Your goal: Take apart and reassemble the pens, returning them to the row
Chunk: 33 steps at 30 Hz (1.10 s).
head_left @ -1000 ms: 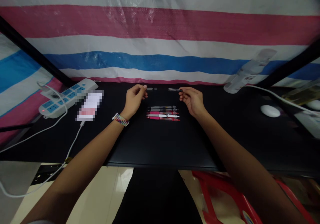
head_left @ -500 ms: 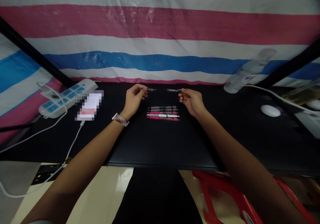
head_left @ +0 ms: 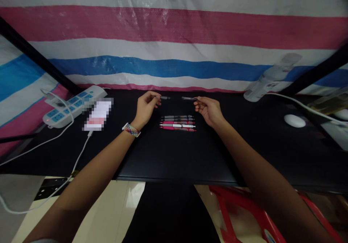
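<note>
My left hand pinches a slim dark pen near the back of the desk, its visible end pointing right. Opposite it, my right hand grips another pen with a clear end pointing left. A gap separates the two facing ends. Fingers hide the rest of both, so I cannot tell if each is whole. Just in front, several pens lie side by side: grey-black pens at the back, a white pen and a pink pen nearer me.
At left, a power strip and a phone on a white cable lie on the black desk. A clear bottle and a white mouse are at right. Striped sheeting hangs behind; a red stool stands below.
The pen in my left hand seems slightly turned. Both hands stay in nearly the same place, and the row of pens is unchanged.
</note>
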Available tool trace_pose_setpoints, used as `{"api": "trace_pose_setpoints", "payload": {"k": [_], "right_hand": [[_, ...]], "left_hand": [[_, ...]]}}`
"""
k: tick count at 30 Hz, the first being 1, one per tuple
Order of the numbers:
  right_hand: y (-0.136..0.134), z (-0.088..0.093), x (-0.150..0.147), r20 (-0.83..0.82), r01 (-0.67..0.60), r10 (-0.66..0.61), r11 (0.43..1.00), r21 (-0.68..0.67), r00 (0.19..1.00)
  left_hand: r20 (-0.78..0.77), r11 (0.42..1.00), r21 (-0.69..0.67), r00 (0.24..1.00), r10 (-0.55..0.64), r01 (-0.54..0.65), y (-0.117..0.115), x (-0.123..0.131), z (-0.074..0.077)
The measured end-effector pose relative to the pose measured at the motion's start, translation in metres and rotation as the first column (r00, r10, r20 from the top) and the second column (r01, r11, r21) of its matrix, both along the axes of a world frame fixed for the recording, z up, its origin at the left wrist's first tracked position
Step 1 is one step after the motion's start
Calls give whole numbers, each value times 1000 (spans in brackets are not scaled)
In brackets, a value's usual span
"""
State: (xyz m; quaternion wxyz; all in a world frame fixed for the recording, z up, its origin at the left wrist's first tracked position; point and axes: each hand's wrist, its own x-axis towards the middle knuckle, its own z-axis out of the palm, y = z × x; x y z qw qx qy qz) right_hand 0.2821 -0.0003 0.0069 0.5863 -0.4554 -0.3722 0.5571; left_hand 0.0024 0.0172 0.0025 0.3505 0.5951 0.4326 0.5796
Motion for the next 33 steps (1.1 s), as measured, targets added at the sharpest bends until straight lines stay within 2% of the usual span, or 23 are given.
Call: {"api": "trace_pose_setpoints", "payload": {"k": [14, 21, 33], "right_hand": [[-3, 2, -2, -10, -27, 27, 1000, 7, 1000], [-10, 1, -13, 14, -150, 149, 989, 21, 989], [-12, 2, -14, 30, -140, 138, 988, 62, 990]], "left_hand": [[3, 1000, 5, 1000, -14, 14, -2, 1, 0], [-16, 988, -46, 989, -149, 149, -7, 9, -3], [-20, 988, -35, 989, -149, 148, -8, 11, 0]]}}
